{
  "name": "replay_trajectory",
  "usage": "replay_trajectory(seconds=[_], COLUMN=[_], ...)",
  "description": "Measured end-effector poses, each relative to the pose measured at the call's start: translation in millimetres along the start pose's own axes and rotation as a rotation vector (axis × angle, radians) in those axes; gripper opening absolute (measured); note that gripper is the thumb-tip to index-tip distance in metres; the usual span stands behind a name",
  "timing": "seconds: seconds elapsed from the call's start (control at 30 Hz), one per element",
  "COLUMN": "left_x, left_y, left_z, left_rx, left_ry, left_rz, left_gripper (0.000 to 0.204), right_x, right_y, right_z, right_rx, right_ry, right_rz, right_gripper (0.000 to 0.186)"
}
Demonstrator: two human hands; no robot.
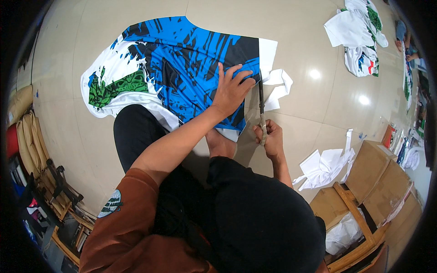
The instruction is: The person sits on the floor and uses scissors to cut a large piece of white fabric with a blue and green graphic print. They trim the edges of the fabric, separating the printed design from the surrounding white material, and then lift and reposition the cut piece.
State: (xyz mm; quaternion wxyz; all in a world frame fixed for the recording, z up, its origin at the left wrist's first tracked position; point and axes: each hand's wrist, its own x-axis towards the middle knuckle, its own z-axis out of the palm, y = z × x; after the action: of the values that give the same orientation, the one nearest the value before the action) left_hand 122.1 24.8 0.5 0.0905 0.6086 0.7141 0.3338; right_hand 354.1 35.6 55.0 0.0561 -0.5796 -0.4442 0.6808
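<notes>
A printed fabric piece [182, 68] in blue, black, white and green lies spread on the floor in front of me. My left hand [233, 88] rests on it near its right edge, palm down with fingers spread. In my right hand [272, 140] is a pair of scissors [261, 98], gripped by its wrapped handle. The dark blades run along the fabric's right edge, pointing away from me. Beside them a narrow white strip [267, 51] still borders the print, and a folded white offcut [278, 88] lies on the tiles.
White fabric scraps [325, 168] lie at the right, near cardboard boxes [371, 170] and a wooden frame [355, 209]. More printed fabric [359, 36] is at the far right, with another person [403, 38] beyond. Brown wrapped bundles [32, 136] line the left side.
</notes>
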Motion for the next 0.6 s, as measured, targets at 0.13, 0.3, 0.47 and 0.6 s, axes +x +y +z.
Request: replay_trajectory(seconds=[0.13, 0.3, 0.47, 0.6], left_x=[1, -1, -1, -1], left_y=[0, 0, -1, -1], left_z=[0, 2, 1, 2], left_rx=[0.01, 0.017, 0.037, 0.037], left_ry=[0.002, 0.014, 0.005, -0.003], left_rz=[-0.007, -0.014, -0.011, -0.004], left_gripper=[0.017, 0.02, 0.022, 0.023], right_x=[-1, -2, 9, 13], right_y=[-2, -10, -24, -26], right_z=[-2, 2, 2, 5], right_rx=[-0.032, -0.011, 0.024, 0.026], right_ry=[0.001, 0.014, 0.0, 0.026], right_rz=[-0.004, -0.022, -0.051, -0.048], right_gripper=[0.027, 0.028, 0.03, 0.024])
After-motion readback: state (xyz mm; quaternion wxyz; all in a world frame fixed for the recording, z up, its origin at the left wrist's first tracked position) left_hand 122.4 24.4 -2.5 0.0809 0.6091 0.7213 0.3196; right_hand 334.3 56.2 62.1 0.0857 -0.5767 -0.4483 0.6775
